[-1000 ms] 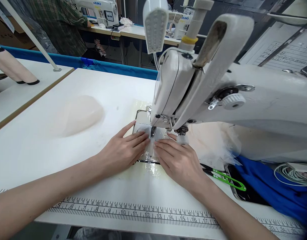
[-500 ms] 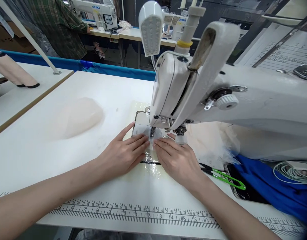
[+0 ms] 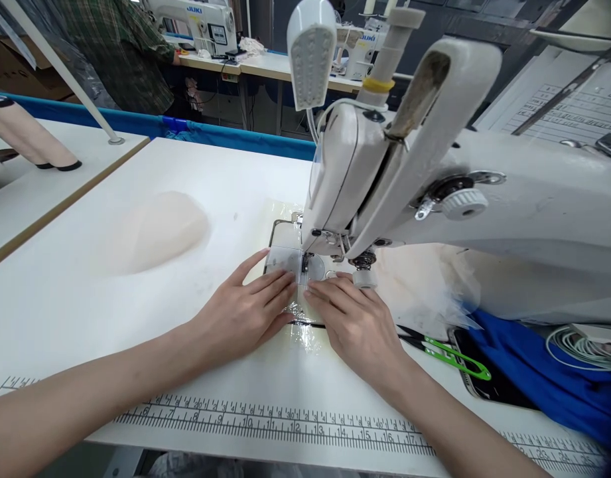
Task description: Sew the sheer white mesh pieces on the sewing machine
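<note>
In the head view, a white sewing machine (image 3: 349, 166) stands over the table, with its presser foot (image 3: 306, 262) lowered between my hands. My left hand (image 3: 248, 305) lies flat left of the foot, thumb stretched out and fingertips on the plate area. Its mate, my right hand (image 3: 355, 312), rests to the right with fingers extended and pointing at the foot. A clear guard (image 3: 282, 259) sits at the left fingertips. Any thin cloth under the fingers is too sheer to make out. Pale sheer fabric (image 3: 419, 282) lies right of my right hand.
Another sheer pale piece (image 3: 160, 232) lies on the table's left. Green-handled snips (image 3: 457, 358) and a dark phone (image 3: 477, 375) lie near blue cloth (image 3: 548, 385) at right. A ruler scale (image 3: 295, 425) runs along the front edge. Behind, a person's plaid sleeve (image 3: 131, 40) shows.
The view has shifted slightly, so the machine appears further right. Both hands have drawn back a little from the presser foot, towards me. My right thumb tip shows less.
</note>
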`<state>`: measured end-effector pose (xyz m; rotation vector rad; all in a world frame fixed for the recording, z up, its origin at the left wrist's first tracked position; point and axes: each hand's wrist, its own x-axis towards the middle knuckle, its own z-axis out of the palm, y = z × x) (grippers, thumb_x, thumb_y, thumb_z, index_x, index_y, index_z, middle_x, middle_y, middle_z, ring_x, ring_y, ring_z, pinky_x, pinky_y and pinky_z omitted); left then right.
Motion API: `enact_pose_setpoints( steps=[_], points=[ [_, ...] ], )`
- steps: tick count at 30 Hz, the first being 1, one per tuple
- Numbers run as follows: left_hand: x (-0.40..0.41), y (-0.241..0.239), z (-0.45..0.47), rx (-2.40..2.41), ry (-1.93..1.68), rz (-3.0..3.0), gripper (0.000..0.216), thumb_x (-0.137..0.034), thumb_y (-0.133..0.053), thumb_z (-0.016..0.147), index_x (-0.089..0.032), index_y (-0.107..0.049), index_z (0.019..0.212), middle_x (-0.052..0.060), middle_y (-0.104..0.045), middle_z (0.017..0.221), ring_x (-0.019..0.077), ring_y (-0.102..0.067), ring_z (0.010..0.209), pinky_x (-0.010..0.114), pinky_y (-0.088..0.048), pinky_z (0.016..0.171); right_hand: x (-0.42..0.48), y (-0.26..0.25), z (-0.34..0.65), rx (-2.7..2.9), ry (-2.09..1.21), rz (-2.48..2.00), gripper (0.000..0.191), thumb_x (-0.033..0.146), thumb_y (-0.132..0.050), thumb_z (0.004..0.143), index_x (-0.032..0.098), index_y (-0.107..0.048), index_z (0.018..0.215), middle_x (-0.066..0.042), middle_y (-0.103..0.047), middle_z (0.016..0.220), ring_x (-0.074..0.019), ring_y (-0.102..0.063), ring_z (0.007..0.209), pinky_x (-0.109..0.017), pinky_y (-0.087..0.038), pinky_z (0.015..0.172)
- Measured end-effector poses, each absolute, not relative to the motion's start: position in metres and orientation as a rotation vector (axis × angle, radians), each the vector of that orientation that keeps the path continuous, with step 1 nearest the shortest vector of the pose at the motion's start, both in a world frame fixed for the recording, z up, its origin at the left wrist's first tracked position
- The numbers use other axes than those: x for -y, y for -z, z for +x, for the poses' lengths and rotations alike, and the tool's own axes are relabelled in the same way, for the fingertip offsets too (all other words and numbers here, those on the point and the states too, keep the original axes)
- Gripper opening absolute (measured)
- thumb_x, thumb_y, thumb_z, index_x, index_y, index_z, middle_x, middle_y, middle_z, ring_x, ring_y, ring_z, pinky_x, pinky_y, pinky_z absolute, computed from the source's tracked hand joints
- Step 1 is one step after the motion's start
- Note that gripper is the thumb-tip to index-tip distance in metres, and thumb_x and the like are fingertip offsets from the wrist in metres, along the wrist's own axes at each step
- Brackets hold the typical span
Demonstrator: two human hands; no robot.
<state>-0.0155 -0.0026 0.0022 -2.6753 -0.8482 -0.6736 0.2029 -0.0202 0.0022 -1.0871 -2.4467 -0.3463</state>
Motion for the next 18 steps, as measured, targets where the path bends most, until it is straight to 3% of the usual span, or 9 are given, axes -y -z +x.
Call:
enact_pose_setpoints(
  steps=[7, 18],
  points=[
    [-0.006, -0.002, -0.014, 0.873, 0.693, -2.699, 0.033, -0.028, -0.046, 0.098, -0.007, -0.067, 0.111, 0.011, -0.07, 0.114, 0.0223, -0.066, 0.109, 0.049, -0.022, 0.121, 0.014, -0.002, 0.202, 2.469, 0.436, -1.103, 0.035, -0.003, -0.047, 0.084, 0.017, -0.07, 0.103, -0.002, -0.071, 0.114, -0.0179, -0.066, 0.09, -0.038, -0.047, 0.095],
    [-0.023, 0.0, -0.016, 1.006, 0.635, -2.793, 0.039, -0.035, -0.04, 0.1, -0.013, -0.062, 0.123, 0.01, -0.065, 0.126, 0.0245, -0.059, 0.119, 0.054, -0.018, 0.121, 0.001, -0.003, 0.201, 2.464, 0.509, -1.154, 0.03, 0.001, -0.052, 0.084, 0.016, -0.07, 0.103, -0.003, -0.071, 0.114, -0.0215, -0.065, 0.096, -0.041, -0.044, 0.098]
  ],
)
